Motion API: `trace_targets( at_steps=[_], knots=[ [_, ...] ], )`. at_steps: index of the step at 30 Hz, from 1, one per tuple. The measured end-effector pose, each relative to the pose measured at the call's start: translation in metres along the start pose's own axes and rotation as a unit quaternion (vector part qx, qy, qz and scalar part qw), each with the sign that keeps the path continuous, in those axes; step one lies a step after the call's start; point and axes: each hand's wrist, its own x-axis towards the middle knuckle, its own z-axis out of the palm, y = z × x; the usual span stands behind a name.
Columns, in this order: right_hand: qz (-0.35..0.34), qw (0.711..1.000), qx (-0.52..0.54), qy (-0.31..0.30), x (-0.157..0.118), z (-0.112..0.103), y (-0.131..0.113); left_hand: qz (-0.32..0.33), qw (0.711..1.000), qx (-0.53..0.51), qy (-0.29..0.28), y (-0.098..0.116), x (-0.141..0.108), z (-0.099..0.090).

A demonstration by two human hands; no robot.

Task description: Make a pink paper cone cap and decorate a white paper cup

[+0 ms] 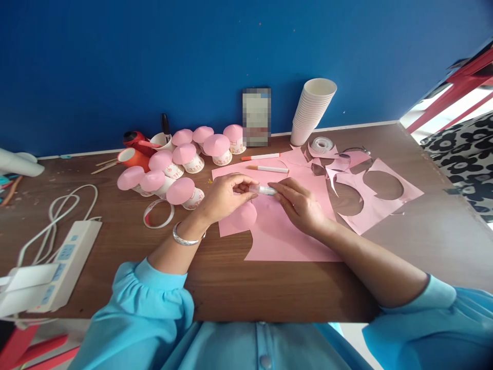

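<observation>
Between my hands, above a large pink paper sheet [296, 231], is a small white tube with a clear end [264, 190]; I cannot make out its exact kind. My left hand [229, 198] pinches the clear end, while the fingers of my right hand [302, 203] close on the other end. Just below my left fingers, a pink paper cone [245, 216] lies on the sheet. Two markers lie farther back on it: one with an orange cap [267, 168] and one with red ends [262, 156].
Small paper cups with pink cone tops [216, 145] cluster on the left. Behind stand a phone [257, 118] and a stack of white cups [313, 110]. A tape roll [322, 145] and cut pink scraps [370, 195] lie right. A power strip [69, 262] and cable lie left.
</observation>
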Motion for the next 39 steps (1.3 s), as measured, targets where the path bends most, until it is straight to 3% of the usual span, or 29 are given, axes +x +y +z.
trace_targets(
  at_steps=[6, 10, 15, 21, 23, 27, 32, 35, 39],
  knots=[
    [-0.031, 0.999, -0.044, 0.000, -0.001, 0.000, -0.001, 0.062, 0.996, 0.068, -0.002, 0.005, -0.002, 0.001],
    [-0.033, 0.999, 0.000, 0.013, -0.001, -0.001, -0.002, 0.069, 0.995, 0.070, -0.010, 0.007, -0.003, -0.001],
    [0.049, 0.994, 0.094, 0.019, -0.002, 0.001, -0.005, 0.107, 0.990, 0.092, -0.018, 0.008, -0.004, -0.002],
    [0.125, 0.976, 0.177, -0.021, 0.007, -0.003, -0.007, 0.119, 0.987, 0.098, -0.037, 0.007, -0.004, -0.004],
    [0.123, 0.984, 0.131, -0.017, 0.019, -0.012, 0.005, 0.106, 0.989, 0.099, -0.030, 0.008, -0.004, -0.009],
    [0.149, 0.983, -0.087, 0.066, 0.050, -0.032, 0.054, 0.042, 0.987, 0.147, 0.045, 0.003, -0.008, -0.023],
    [0.203, 0.955, -0.201, 0.077, 0.074, -0.027, 0.107, -0.029, 0.973, 0.227, -0.015, -0.016, -0.023, -0.025],
    [0.176, 0.959, -0.215, 0.058, 0.076, -0.018, 0.109, -0.047, 0.972, 0.225, -0.035, -0.024, -0.030, -0.022],
    [0.107, 0.968, -0.215, 0.069, 0.064, -0.016, 0.075, -0.050, 0.972, 0.224, -0.043, -0.022, -0.039, -0.021]
  ],
)
